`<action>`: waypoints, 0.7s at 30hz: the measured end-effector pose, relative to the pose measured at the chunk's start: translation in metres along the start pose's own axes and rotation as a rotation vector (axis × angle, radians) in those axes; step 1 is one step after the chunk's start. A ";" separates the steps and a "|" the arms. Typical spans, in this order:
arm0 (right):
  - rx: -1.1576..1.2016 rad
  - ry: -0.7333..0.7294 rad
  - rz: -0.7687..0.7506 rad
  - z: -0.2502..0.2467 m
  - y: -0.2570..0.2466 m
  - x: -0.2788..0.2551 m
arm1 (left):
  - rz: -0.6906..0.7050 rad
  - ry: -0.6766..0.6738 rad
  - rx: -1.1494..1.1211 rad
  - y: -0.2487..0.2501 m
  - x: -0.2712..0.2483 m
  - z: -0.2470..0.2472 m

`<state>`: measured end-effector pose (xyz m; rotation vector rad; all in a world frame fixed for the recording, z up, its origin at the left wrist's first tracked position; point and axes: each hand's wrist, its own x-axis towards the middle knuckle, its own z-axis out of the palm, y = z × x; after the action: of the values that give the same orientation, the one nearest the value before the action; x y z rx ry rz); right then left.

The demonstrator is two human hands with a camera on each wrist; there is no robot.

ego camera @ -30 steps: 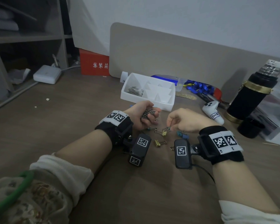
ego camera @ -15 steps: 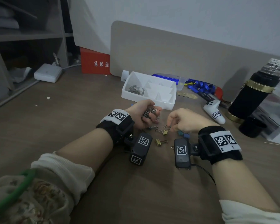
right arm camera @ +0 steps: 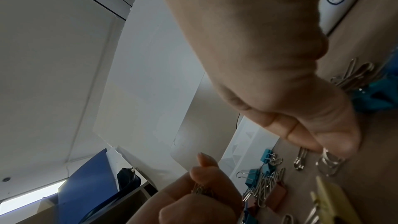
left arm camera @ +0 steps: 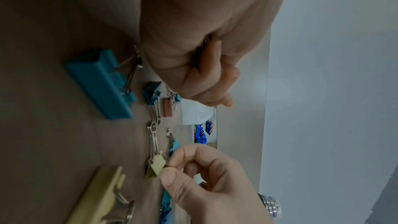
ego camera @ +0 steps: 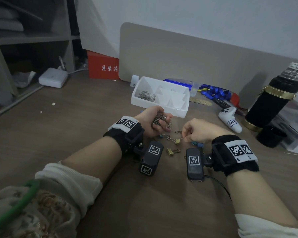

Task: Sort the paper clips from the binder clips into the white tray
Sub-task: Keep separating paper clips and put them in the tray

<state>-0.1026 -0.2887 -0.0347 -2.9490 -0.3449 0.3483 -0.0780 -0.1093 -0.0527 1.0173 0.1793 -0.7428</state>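
The left hand (ego camera: 155,121) is cupped palm-up just near of the white tray (ego camera: 177,112), its fingers curled round a bundle of paper clips (ego camera: 159,119). That reads as a holding pouch: gathering many clips in 1 hand saves a trip to the tray for each one. A few clips hang from its fingertips, so the bundle looks loosely held.

The right hand (ego camera: 199,130) is lowered to the counter (ego camera: 93,127), fingers curled, thumb and forefinger pinching a single paper clip (right arm camera: 328,159) off the surface just beside a gold binder clip (ego camera: 176,141). The pinch suits a thin wire thing lying flat (there is little to get under).

Between and just near of the 2 hands lie the unsorted leftovers: gold binder clips, teal binder clips (left arm camera: 101,85), 1 brown binder clip (left arm camera: 168,107) and a few loose paper clips (right arm camera: 267,192) by the left hand. Another gold binder clip (ego camera: 173,151) sits nearer, between the wrist cameras.

The tray stands on the far side of both hands, closest to the left one. Its far-left compartment already holds a pile of paper clips (ego camera: 145,96); the other compartments look unfilled, so the binder clips seem not yet sorted.
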 end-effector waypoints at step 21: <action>0.468 0.428 -0.328 -0.011 -0.059 0.015 | -0.004 -0.005 -0.028 0.004 0.001 -0.005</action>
<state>-0.0979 -0.2300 -0.0165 -2.3701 -0.5808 -0.2158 -0.0736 -0.1047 -0.0530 0.9882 0.1867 -0.7449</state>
